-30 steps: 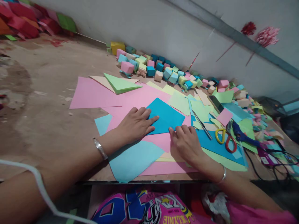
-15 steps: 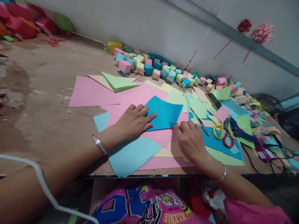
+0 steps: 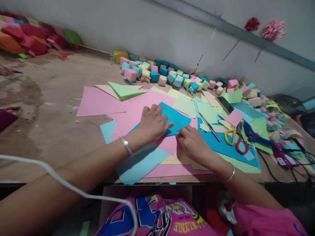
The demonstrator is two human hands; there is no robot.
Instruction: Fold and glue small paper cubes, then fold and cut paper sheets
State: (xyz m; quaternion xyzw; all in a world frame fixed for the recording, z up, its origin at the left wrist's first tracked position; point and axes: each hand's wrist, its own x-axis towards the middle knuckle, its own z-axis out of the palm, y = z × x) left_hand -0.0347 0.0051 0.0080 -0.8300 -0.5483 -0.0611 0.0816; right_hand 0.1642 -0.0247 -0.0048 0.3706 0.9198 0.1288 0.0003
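The blue paper [image 3: 177,122] lies over pink sheets [image 3: 105,103] on the desk [image 3: 56,88]. The left hand [image 3: 154,124], loosely open, rests on it; the right hand [image 3: 191,140] curls at its near edge, whether gripping it I cannot tell. Scissors [image 3: 238,131] lie to the right; small paper blocks [image 3: 154,76] sit beyond.

The tabletop [image 3: 59,137] is brown and worn, with dark stains and pale specks toward the left. Small paper cubes [image 3: 162,80] line its far edge; larger red and orange paper shapes [image 3: 34,42] crowd that edge farther left. Overlapping pink sheets [image 3: 98,101] cover the middle, and a light-blue sheet [image 3: 140,167] reaches the near edge. A purple item [image 3: 6,119] at left, cut off, seems to rest there too.
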